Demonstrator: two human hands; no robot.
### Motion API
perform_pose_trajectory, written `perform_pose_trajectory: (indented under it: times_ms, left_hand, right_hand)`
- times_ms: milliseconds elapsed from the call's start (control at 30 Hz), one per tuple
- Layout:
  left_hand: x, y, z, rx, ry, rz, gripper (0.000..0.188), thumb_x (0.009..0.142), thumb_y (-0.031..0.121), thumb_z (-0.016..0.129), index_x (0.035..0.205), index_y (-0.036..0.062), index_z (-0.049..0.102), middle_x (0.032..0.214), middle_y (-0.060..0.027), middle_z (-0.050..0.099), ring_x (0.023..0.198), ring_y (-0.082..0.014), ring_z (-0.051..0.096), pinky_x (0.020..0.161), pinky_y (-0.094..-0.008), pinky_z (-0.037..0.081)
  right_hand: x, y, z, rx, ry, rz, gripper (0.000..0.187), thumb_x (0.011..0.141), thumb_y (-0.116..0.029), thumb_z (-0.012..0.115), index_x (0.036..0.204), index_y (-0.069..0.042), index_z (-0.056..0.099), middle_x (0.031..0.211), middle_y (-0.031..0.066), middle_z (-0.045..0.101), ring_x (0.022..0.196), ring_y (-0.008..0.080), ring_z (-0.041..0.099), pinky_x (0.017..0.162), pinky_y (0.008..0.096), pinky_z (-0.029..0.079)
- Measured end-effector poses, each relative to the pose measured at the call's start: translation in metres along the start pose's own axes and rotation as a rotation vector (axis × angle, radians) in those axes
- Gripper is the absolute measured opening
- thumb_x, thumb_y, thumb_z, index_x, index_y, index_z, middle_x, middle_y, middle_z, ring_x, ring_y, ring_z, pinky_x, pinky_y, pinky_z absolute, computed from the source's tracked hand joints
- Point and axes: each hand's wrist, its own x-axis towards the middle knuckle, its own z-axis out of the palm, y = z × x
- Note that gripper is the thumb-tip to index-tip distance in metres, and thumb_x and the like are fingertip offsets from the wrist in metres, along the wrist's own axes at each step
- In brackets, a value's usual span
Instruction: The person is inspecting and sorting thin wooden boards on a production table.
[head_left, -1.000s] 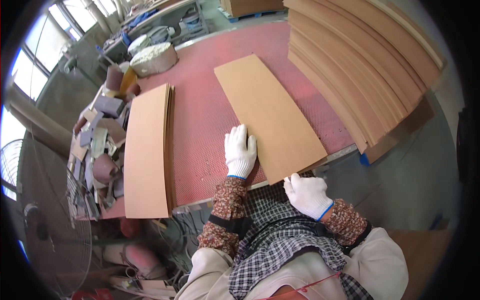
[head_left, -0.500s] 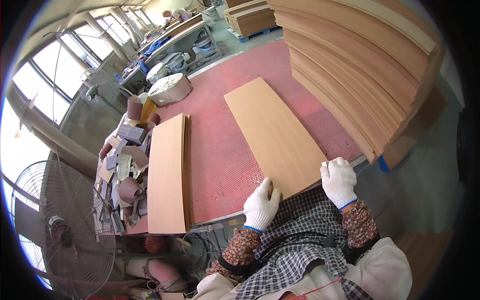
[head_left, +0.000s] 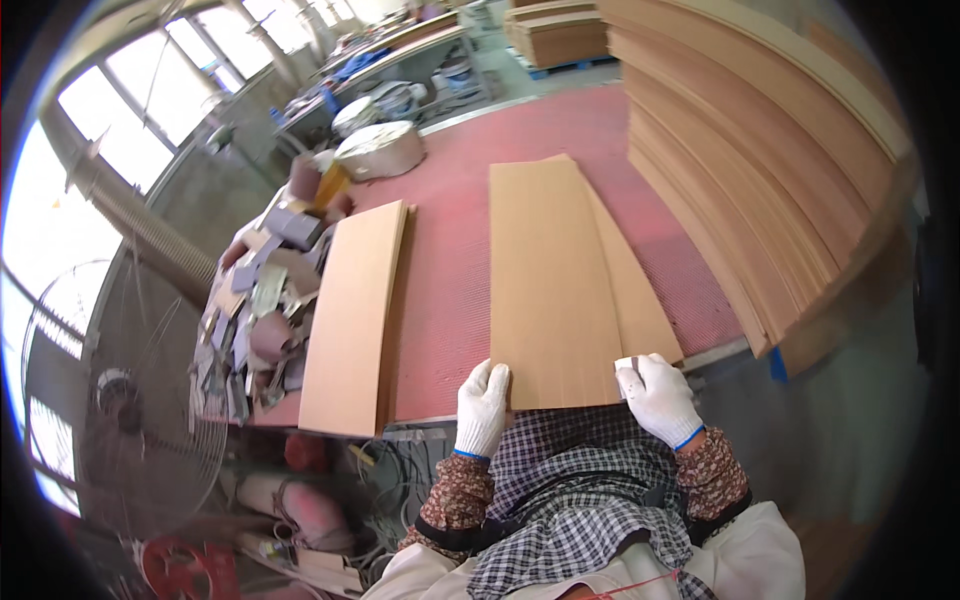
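Note:
In front of me a thin light-brown wooden board (head_left: 552,290) lies lengthwise, its near end over the table edge. A second board (head_left: 650,315) sticks out at an angle from under its right side. My left hand (head_left: 483,408), in a white knit glove, is closed on the near left corner of the upper board, thumb on top. My gloved right hand (head_left: 660,398) is at the near right corner, fingers closed round a small pale block (head_left: 627,367) with a dark band, which touches the board's edge.
A short stack of similar boards (head_left: 352,315) lies to the left. Beyond it is a heap of blocks and scraps (head_left: 268,290). A tall board stack (head_left: 740,170) rises at the right on the red textured tabletop (head_left: 450,260). A wire fan (head_left: 120,400) stands far left.
The upper board has swung square to me, uncovering the angled board beneath it. My left hand has shifted left to its corner, and my right hand has moved left and lower. The view has turned.

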Motion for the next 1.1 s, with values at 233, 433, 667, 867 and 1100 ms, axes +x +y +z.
perform_pose_trajectory:
  times_ms: [233, 433, 667, 867, 1100]
  left_hand:
    - [-0.027, 0.02, -0.049, -0.068, 0.168, 0.044, 0.039, 0.113, 0.026, 0.057, 0.137, -0.0029, 0.068, 0.09, -0.0009, 0.072, 0.06, -0.0033, 0.058, 0.047, -0.02, 0.044]
    - [-0.044, 0.02, -0.118, -0.107, 0.292, 0.14, 0.04, 0.113, 0.027, 0.058, 0.133, -0.0058, 0.069, 0.084, -0.0003, 0.071, 0.057, -0.0042, 0.059, 0.045, -0.0193, 0.042]
    - [-0.035, -0.022, -0.222, 0.177, 0.697, 0.249, 0.037, 0.108, 0.024, 0.068, 0.125, -0.0087, 0.071, 0.098, -0.0069, 0.077, 0.091, -0.0153, 0.071, 0.085, -0.0319, 0.057]
    - [-0.028, -0.027, -0.227, 0.894, 1.179, 0.085, 0.044, 0.103, 0.029, 0.07, 0.137, 0.0014, 0.07, 0.146, -0.0228, 0.06, 0.13, -0.0354, 0.06, 0.109, -0.0464, 0.05]
    - [-0.004, -0.06, -0.287, 0.757, 1.085, 0.201, 0.05, 0.106, 0.029, 0.064, 0.148, 0.0007, 0.062, 0.169, -0.025, 0.041, 0.157, -0.0398, 0.038, 0.129, -0.0469, 0.032]
  right_hand:
    - [0.02, -0.047, 0.017, 0.178, -0.147, -0.156, 0.036, 0.108, -0.035, 0.059, 0.113, -0.004, 0.078, 0.117, 0.0208, 0.073, 0.106, 0.0412, 0.072, 0.095, 0.0481, 0.057]
    - [0.038, -0.091, 0.065, 0.237, -0.195, -0.466, 0.035, 0.109, -0.032, 0.059, 0.111, 0.0, 0.071, 0.112, 0.0238, 0.067, 0.102, 0.0443, 0.068, 0.091, 0.0504, 0.055]
    - [0.037, -0.153, 0.137, 0.325, -0.332, -0.624, 0.039, 0.111, -0.033, 0.053, 0.111, 0.003, 0.069, 0.127, 0.0264, 0.059, 0.103, 0.0457, 0.067, 0.095, 0.0526, 0.056]
    - [0.023, -0.183, 0.187, 0.374, -0.426, -0.597, 0.041, 0.111, -0.035, 0.053, 0.111, 0.003, 0.07, 0.149, 0.0304, 0.051, 0.11, 0.0476, 0.069, 0.099, 0.0547, 0.056]
    - [0.018, -0.209, 0.214, 0.404, -0.457, -0.61, 0.043, 0.111, -0.036, 0.053, 0.112, 0.003, 0.069, 0.159, 0.0335, 0.041, 0.11, 0.0481, 0.07, 0.1, 0.0551, 0.056]
